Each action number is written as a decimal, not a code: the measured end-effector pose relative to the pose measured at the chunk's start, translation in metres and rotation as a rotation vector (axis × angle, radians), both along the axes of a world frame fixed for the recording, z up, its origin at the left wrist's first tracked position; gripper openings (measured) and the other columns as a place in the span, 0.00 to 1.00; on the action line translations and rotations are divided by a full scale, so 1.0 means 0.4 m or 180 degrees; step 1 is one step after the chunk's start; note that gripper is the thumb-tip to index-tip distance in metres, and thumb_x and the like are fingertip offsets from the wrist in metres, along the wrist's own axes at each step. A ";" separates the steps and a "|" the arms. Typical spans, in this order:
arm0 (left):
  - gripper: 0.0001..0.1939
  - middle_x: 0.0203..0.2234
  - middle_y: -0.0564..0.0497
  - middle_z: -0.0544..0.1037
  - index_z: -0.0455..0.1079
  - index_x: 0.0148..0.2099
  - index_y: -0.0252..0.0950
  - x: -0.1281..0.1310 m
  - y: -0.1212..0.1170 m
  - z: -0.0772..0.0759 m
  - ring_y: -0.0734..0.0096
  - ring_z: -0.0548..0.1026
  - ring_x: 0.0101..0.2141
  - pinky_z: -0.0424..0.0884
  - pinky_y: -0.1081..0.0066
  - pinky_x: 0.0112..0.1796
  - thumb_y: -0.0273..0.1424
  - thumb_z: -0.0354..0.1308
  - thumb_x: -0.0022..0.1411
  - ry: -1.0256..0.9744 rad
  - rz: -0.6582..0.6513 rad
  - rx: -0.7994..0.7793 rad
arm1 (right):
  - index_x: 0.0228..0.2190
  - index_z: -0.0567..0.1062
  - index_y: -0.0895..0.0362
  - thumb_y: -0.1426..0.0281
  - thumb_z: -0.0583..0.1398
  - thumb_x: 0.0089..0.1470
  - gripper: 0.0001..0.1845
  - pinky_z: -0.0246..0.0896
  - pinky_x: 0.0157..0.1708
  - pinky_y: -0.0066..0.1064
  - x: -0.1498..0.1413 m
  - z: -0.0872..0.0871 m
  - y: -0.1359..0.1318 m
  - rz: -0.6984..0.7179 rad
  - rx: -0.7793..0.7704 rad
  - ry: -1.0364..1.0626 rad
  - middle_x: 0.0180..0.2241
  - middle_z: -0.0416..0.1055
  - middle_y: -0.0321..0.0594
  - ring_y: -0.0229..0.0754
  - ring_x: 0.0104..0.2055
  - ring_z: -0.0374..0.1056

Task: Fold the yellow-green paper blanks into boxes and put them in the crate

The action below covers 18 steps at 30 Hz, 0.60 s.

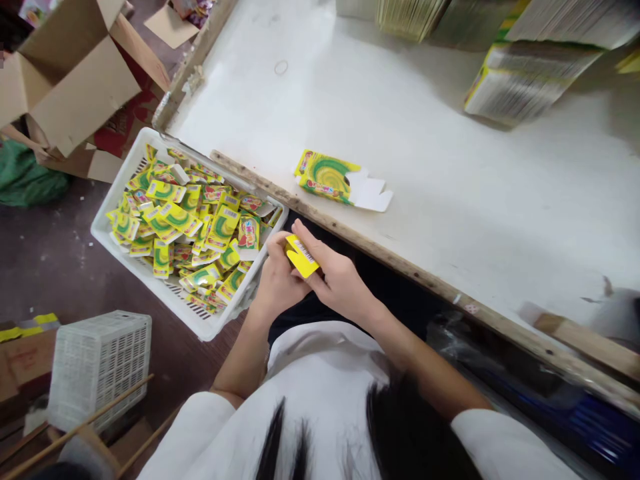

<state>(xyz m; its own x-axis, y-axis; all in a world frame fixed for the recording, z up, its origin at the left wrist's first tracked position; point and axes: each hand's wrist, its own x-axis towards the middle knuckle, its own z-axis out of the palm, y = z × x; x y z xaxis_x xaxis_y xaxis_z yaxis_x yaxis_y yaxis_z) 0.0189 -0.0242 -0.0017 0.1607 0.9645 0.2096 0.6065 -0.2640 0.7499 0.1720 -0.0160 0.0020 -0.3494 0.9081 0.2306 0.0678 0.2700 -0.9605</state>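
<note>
Both of my hands hold a small yellow carton point(301, 256) with a barcode, just below the table's front edge. My left hand point(277, 277) wraps it from the left, fingers curled round it. My right hand point(337, 277) presses on it from the right with fingers closed over its top. Right beside my left hand stands a white plastic crate point(131, 159) full of several folded yellow-green cartons point(190, 227). One flat, unfolded yellow-green carton blank point(335, 179) lies on the white table point(450, 173) above my hands.
Stacks of flat carton blanks point(525, 80) lie at the table's far right. A wooden strip point(380, 250) edges the table. Open cardboard boxes point(75, 80) stand on the floor at upper left. An upturned white crate point(100, 363) and wooden sticks are at lower left.
</note>
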 end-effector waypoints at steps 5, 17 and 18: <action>0.35 0.52 0.41 0.67 0.55 0.60 0.38 -0.007 -0.004 -0.004 0.58 0.72 0.50 0.73 0.57 0.50 0.28 0.67 0.53 0.0481 0.0178 0.0145 | 0.68 0.60 0.50 0.69 0.56 0.66 0.31 0.63 0.64 0.42 0.024 -0.022 0.026 -0.0718 -0.0298 0.0054 0.64 0.67 0.41 0.49 0.63 0.68; 0.30 0.45 0.48 0.80 0.70 0.54 0.39 -0.074 0.033 0.069 0.61 0.79 0.45 0.75 0.62 0.48 0.39 0.74 0.51 0.0555 0.0007 0.0116 | 0.53 0.79 0.47 0.73 0.61 0.62 0.19 0.61 0.66 0.47 0.102 -0.025 0.073 0.0380 0.0344 -0.0630 0.68 0.60 0.42 0.51 0.68 0.60; 0.30 0.45 0.48 0.80 0.70 0.54 0.39 -0.069 0.033 0.072 0.61 0.79 0.45 0.75 0.62 0.48 0.39 0.74 0.51 0.0581 -0.0006 0.0121 | 0.51 0.80 0.48 0.73 0.63 0.60 0.18 0.62 0.65 0.47 0.105 -0.025 0.077 0.0412 0.0341 -0.0594 0.67 0.62 0.44 0.52 0.68 0.62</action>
<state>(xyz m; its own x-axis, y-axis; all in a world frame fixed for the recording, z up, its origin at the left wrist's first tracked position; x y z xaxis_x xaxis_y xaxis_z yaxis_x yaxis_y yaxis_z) -0.0086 -0.0109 0.0269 0.2013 0.9561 0.2131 0.7310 -0.2914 0.6170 0.2141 0.0147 -0.0082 -0.5067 0.8270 0.2437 0.1996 0.3875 -0.9000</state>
